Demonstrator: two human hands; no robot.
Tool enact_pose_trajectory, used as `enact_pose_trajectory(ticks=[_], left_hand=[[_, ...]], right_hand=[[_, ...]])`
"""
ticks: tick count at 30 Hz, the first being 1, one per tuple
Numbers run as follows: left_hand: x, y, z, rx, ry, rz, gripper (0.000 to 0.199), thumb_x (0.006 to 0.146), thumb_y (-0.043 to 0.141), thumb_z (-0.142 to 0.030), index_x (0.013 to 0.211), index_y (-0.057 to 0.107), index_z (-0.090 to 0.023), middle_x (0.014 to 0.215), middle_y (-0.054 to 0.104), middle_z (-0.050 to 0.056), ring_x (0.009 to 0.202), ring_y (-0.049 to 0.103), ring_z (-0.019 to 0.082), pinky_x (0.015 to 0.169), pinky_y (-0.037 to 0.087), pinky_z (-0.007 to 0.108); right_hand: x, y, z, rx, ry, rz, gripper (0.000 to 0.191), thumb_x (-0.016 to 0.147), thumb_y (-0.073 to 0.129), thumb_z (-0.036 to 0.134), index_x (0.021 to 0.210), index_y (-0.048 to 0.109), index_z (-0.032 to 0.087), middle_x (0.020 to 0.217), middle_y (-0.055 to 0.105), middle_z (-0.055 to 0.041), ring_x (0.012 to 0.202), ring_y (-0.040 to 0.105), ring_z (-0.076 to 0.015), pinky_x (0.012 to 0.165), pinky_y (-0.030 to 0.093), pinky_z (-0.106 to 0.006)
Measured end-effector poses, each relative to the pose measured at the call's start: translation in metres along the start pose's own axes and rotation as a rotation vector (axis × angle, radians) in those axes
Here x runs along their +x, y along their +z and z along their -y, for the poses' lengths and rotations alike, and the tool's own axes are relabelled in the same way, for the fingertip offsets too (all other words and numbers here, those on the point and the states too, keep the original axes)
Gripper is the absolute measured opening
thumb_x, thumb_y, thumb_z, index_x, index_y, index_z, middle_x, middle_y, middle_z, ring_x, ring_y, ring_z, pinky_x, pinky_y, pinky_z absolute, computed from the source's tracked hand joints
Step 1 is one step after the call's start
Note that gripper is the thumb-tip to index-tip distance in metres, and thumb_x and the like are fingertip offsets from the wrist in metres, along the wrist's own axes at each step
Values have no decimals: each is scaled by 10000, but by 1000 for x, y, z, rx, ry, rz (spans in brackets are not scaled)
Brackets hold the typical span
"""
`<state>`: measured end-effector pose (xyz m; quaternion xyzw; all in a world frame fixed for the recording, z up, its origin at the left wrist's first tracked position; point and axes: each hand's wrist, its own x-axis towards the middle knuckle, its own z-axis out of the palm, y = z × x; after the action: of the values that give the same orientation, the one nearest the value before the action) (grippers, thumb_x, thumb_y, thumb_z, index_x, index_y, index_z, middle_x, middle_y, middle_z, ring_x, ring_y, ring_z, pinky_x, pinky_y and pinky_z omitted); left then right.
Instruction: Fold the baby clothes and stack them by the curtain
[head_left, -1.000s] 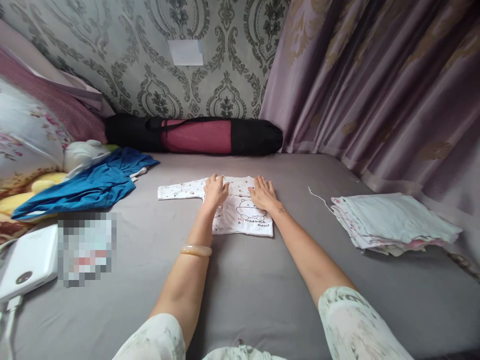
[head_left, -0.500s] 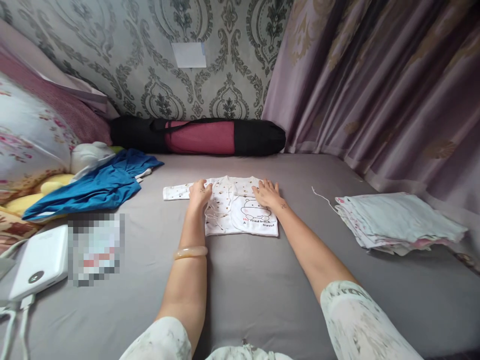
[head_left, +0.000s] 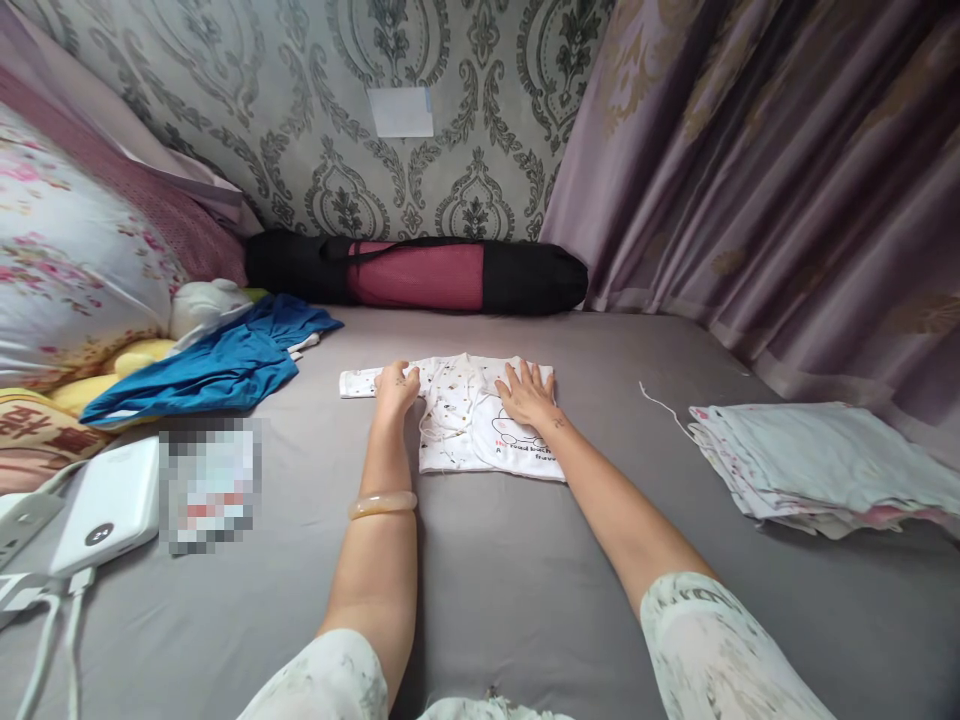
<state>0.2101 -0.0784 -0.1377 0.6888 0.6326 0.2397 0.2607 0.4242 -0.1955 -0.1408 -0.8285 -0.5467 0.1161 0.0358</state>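
Note:
A small white baby shirt (head_left: pixel 450 435) lies spread on the grey bed sheet, printed with little figures and, on its right front, a cartoon car and lettering. Its left sleeve sticks straight out to the side; no sleeve shows on the right. At the base of the outstretched sleeve, my left hand (head_left: pixel 397 388) is closed on the fabric with curled fingers. My right hand (head_left: pixel 527 395) rests flat over the shirt's upper right part, fingers spread, covering some of the cartoon. Thin ties lie loosely across the shirt's front.
A stack of folded clothes (head_left: pixel 832 460) lies on the right, a thin string trailing from it. On the left are a blue garment (head_left: pixel 217 365), a floral pillow (head_left: pixel 67 240) and a white power bank (head_left: pixel 109 505) with cables. A black and red long bag (head_left: pixel 420 275) lies along the wall.
The view has swung slightly left. My right hand has shifted a little leftward on the shirt, its fingers now spread wider. My left hand stays at the sleeve.

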Motion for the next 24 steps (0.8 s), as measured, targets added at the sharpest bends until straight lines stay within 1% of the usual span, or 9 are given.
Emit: enact_pose_trajectory(ticks=[2, 4, 7, 9, 11, 14, 18, 21, 24], left_hand=[[1, -1, 2, -18, -15, -11, 419, 889, 474, -324, 1233, 631, -144, 1136, 690, 155, 1170, 574, 298, 991, 433, 390], [2, -3, 3, -31, -28, -37, 413, 884, 473, -324, 1223, 634, -149, 1185, 674, 160, 1184, 564, 300, 998, 429, 399], [4, -5, 6, -28, -67, -72, 409, 876, 468, -320, 1211, 634, -153, 1231, 652, 163, 1209, 545, 305, 1012, 416, 408], [5, -7, 7, -17, -93, -88, 412, 877, 461, -323, 1210, 631, -150, 1227, 649, 169, 1226, 528, 316, 1019, 408, 420], [4, -8, 8, -10, -109, -110, 413, 879, 455, -327, 1212, 627, -155, 1214, 649, 167, 1246, 503, 332, 1029, 397, 440], [3, -10, 9, -6, -131, -143, 411, 882, 450, -333, 1214, 620, -161, 1213, 639, 168, 1261, 471, 354, 1031, 387, 466], [-1, -14, 8, -2, -192, -181, 412, 888, 445, -320, 1234, 601, -159, 1237, 613, 173, 1269, 449, 363, 1038, 372, 487], [-5, -17, 9, 7, -238, -241, 406, 890, 450, -322, 1236, 591, -162, 1307, 567, 178, 1296, 418, 363, 1058, 347, 499], [-7, -18, 11, 12, -295, -329, 394, 879, 467, -315, 1227, 583, -170, 1359, 518, 187, 1317, 392, 369, 1049, 346, 510]], right_hand=[[0, -3, 4, 19, 16, -2, 666, 990, 135, 530, 1565, 182, 197, 1635, 77, -131, 1489, 22, -339, 1155, -9, -588], [-2, -5, 11, 30, -13, -34, 659, 996, 129, 510, 1565, 182, 183, 1635, 64, -132, 1493, -1, -321, 1157, -19, -583], [-7, -2, 25, 46, -166, -58, 655, 999, 123, 494, 1567, 167, 170, 1639, 45, -103, 1499, -28, -263, 1178, -23, -521], [-10, 2, 32, 65, -240, -25, 665, 997, 124, 497, 1569, 154, 159, 1640, 51, -81, 1502, -11, -234, 1191, -9, -473], [-11, 7, 35, 72, -258, 8, 676, 993, 121, 492, 1570, 139, 141, 1638, 69, -68, 1502, 10, -218, 1196, -5, -449], [-11, 11, 34, 74, -257, 31, 682, 991, 117, 485, 1570, 131, 125, 1636, 93, -58, 1502, 25, -214, 1198, -6, -449], [-9, 10, 32, 78, -269, 39, 678, 994, 135, 488, 1566, 153, 124, 1634, 113, -58, 1501, 46, -228, 1197, 13, -462], [-9, 3, 36, 68, -263, 36, 658, 999, 171, 484, 1550, 222, 128, 1622, 178, -87, 1491, 109, -258, 1184, 65, -492], [-6, -8, 44, 48, -262, 7, 600, 1004, 211, 455, 1447, 422, 109, 1537, 369, -156, 1429, 275, -291, 1153, 147, -521]])
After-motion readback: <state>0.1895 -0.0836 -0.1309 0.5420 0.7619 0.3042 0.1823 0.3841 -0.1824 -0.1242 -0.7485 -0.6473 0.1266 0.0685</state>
